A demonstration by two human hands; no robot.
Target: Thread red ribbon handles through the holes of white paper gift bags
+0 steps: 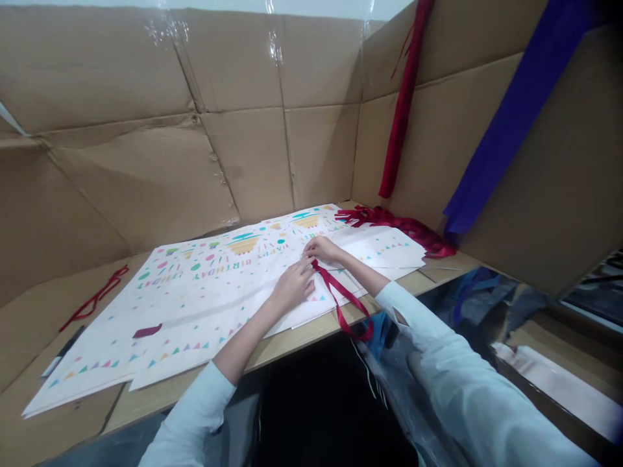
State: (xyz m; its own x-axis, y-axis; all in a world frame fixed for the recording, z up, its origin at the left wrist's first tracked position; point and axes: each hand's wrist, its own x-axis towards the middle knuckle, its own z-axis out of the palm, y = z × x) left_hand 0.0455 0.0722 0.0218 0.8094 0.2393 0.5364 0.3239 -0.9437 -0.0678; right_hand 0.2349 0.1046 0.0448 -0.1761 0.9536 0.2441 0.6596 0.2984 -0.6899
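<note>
My left hand [293, 284] and my right hand [323, 249] meet above the printed white sheets [195, 301]. Their fingers pinch together at one end of a red ribbon [341, 292]. From there the ribbon hangs in a loop past the front edge of the table. The exact grip is partly hidden behind the fingers. Coloured "HAPPY BIRTHDAY" letters, cakes and small triangles are printed on the sheets, which lie overlapping under both hands. A small dark red piece [147, 331] rests on the sheets, left of my left hand.
A pile of red ribbons [413, 232] lies at the back right. Thin red strips [97, 298] and a marker [63, 351] are at the left. Cardboard walls [243, 149] enclose the table; a red strip [402, 123] and a purple strip [516, 117] hang at the right.
</note>
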